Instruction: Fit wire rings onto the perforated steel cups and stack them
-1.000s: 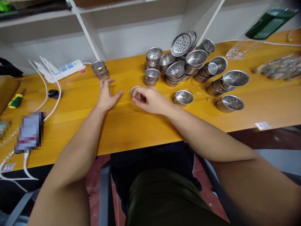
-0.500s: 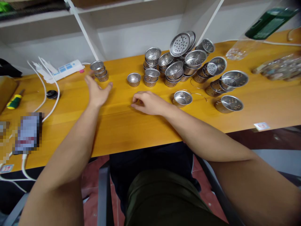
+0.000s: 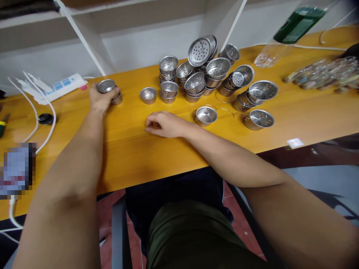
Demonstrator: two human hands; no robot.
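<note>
At the left, my left hand [image 3: 101, 98] is wrapped round the top perforated metal cup [image 3: 106, 86] of a small stack. Its thumb lies along the near right side, and the cups below [image 3: 117, 99] are partly covered by the hand. My right hand [image 3: 165, 124] rests on the table, loosely curled, with a gap between thumb and fingers and nothing visible in it. Just beyond it a single small perforated cup [image 3: 148, 96] stands upright. Another low cup [image 3: 206, 116] sits to the right of that wrist, beside a thin bent wire [image 3: 226, 110].
More perforated cups [image 3: 195, 84] stand stacked at the back, with round perforated lids [image 3: 199, 51] leaning on top. A clear bottle [image 3: 291, 28] and plastic-wrapped items [image 3: 322, 76] lie at right. A power strip [image 3: 63, 86], cables and a phone [image 3: 17, 168] occupy the left.
My left hand has moved from beside the small stack onto it and closed round its top cup. My right hand keeps its pose on the table. The view has shifted slightly right.
</note>
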